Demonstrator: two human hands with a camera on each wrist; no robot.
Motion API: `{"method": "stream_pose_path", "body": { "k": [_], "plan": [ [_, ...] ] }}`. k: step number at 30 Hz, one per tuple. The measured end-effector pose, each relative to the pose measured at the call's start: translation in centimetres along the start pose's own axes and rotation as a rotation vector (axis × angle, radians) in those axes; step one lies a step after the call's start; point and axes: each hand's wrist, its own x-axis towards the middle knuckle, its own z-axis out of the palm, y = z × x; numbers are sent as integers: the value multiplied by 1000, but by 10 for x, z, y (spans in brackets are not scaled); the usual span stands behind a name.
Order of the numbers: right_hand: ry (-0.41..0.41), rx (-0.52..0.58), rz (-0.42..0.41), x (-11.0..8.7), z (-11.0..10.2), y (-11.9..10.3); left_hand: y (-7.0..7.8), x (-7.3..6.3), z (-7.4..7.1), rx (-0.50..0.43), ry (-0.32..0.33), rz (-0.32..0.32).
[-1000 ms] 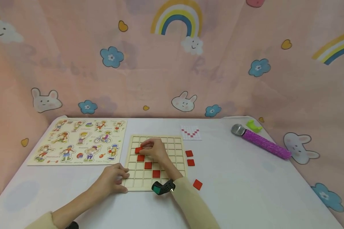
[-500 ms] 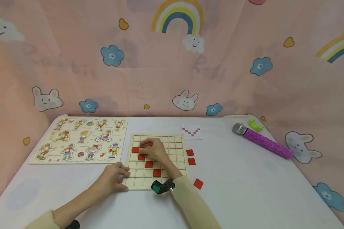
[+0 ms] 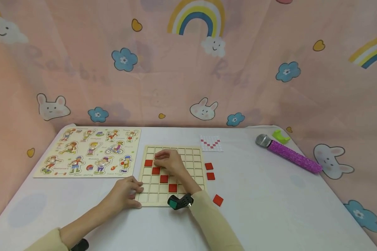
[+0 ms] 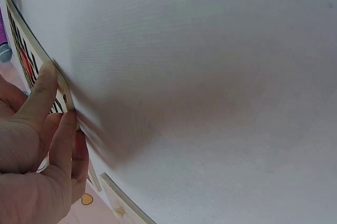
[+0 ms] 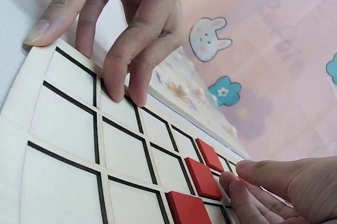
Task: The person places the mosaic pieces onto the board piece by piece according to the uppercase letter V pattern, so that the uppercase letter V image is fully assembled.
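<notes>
On the white table lies a wooden grid board. Several red tiles run diagonally across it, from the upper-left tile down to a lower tile. My left hand grips the board's near-left corner, thumb at the near edge and fingertips on the left edge, as the right wrist view shows. My right hand is over the upper part of the board, thumb and forefinger just beside the upper-left tile, holding nothing visible. In the right wrist view, two red tiles show close to its fingertips.
Loose red tiles lie right of the board, one nearer me. A pattern card with a red V lies behind them. A picture puzzle board sits at left; a purple microphone and green piece at right.
My right fingers have let go of the upper-left red tile and drawn slightly right of it; the tile stays in its cell. My left hand keeps its place on the corner.
</notes>
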Motion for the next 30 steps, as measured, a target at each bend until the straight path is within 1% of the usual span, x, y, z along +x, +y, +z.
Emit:
{"method": "stream_pose_path", "body": {
  "k": [3,6,8,9,14,18,21,24,27,30],
  "plan": [
    [-8,15,-20,-8,-13,-3,1,1,1,-6,-8,-14],
    [-28,13,-33,-14,-32,2,2,1,3,-9,-13,-40],
    [-39,-2,-36,-19,-48,7,2,1,3,-5,-19,-37],
    [-39,-5,-32,-20,-56,14,2,1,3,-5,-22,-39],
    [-4,-36,-10,-44,-100,25,1,0,2,-23,-27,-34],
    [56,-42,31,-69,-126,38,0,-1,0,-43,-25,-43],
    [138,-53,47,-93,-139,46,0,0,1,-55,-32,-40],
    [181,-75,28,-116,-146,53,0,0,1,-68,-37,-37],
    [165,-87,-2,-136,-149,60,0,1,1,-67,-40,-42],
    [139,-92,9,-151,-147,66,1,1,0,-54,-39,-58]
  ]
}}
